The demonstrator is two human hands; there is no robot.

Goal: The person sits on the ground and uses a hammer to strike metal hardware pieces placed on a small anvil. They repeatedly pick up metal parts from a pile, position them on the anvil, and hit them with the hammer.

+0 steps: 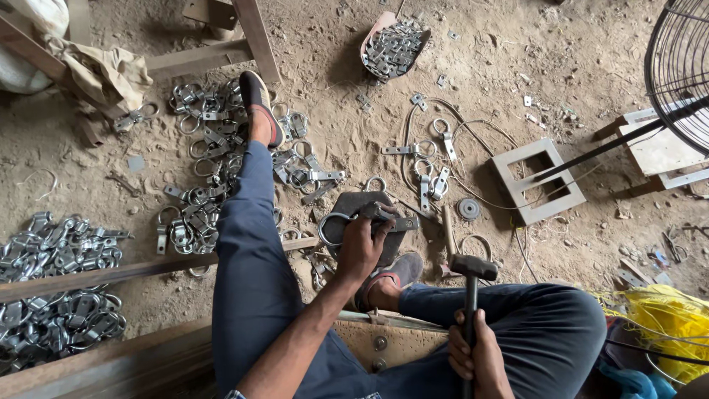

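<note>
Left hand (362, 240) is gripping a ring-and-strap metal fitting (362, 219), pressing it flat on the dark steel block (369, 214) sitting on the dirt floor (517, 44) between the person's legs. Right hand (476, 355) is wrapped around the hammer (471, 295) handle, head raised just right of the block, not touching it. Can't tell whether the fitting's ring is fully closed; the fingers are covering part of it.

Progress, judging by the piles: a big heap of similar fittings (55, 288) is lying at far left, a second scatter (214, 148) is spreading around the outstretched left leg, a few loose ones (432, 174) are lying right of the block, and a scoop of small plates (391, 46) is waiting up top. Probably mid-batch, with plenty of pieces left.

A square metal frame (538, 181) and a fan guard (683, 66) are sitting off right.
</note>
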